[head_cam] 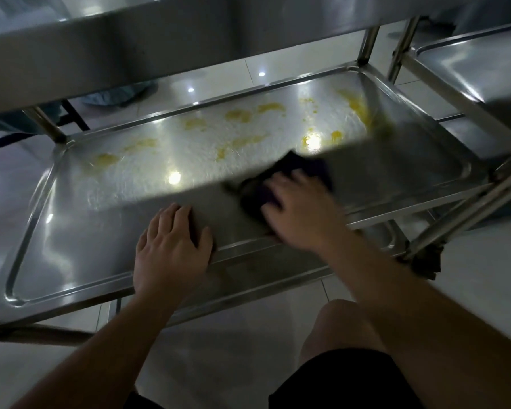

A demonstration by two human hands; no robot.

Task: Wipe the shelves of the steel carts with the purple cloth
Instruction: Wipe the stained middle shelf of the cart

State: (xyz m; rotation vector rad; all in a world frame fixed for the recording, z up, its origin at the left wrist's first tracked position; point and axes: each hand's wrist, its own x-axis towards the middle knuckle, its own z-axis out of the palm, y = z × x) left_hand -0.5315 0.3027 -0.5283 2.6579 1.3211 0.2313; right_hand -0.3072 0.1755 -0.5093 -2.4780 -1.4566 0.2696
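Observation:
The steel cart's middle shelf (71,231) lies in front of me, with several yellow smears (239,115) across its far half. My right hand (301,208) presses flat on the dark purple cloth (301,168) on the shelf's right-centre; the hand and cloth are motion-blurred. My left hand (171,246) rests on the shelf's front rim, thumb over the edge, fingers laid on the steel surface.
The cart's upper shelf (130,45) overhangs at the top. A second steel cart (469,72) stands at the right. Cart legs (460,214) slant at the right front. A lower shelf (278,278) shows beneath. My bare knee (342,329) is below, over a glossy tiled floor.

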